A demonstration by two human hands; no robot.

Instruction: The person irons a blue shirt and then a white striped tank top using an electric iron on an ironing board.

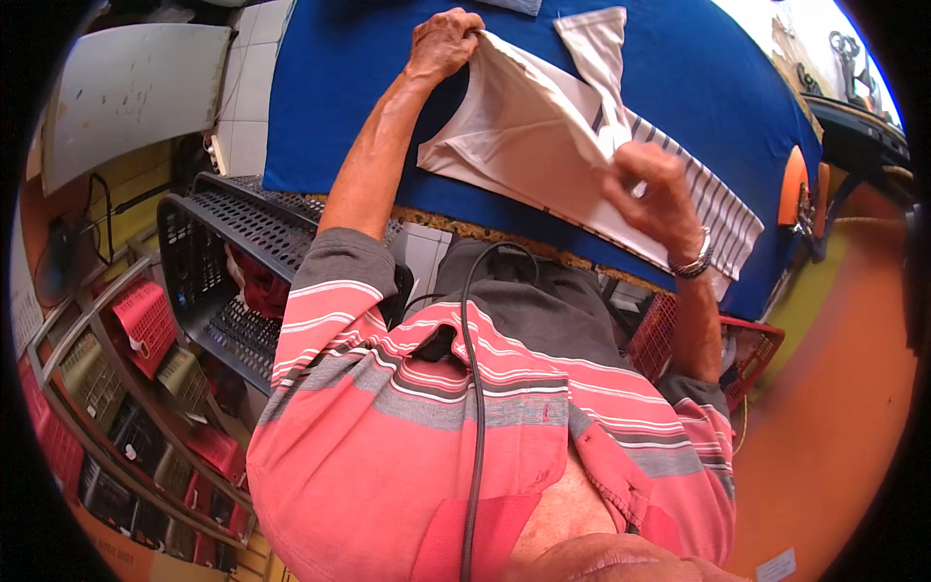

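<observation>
A white garment with dark stripes at its right end [698, 189] lies across the blue cloth of the table [349, 87]. Pinched in my left hand [445, 45] is its upper left edge, lifted so that the fabric opens out. My right hand [651, 193], slightly blurred and wearing a wristwatch [694, 254], is over the middle of the garment with its fingers curled; whether they grip the fabric is not clear. A narrow white sleeve-like piece [600, 51] stretches up from the garment beyond my right hand.
An iron with an orange soleplate [794, 185] stands at the table's right edge. Dark plastic crates [240, 225] are at the left, near my left arm, and a red crate [749, 349] is below the table at the right. Racks of baskets [145, 320] stand farther left. A black cable [476, 407] hangs before me.
</observation>
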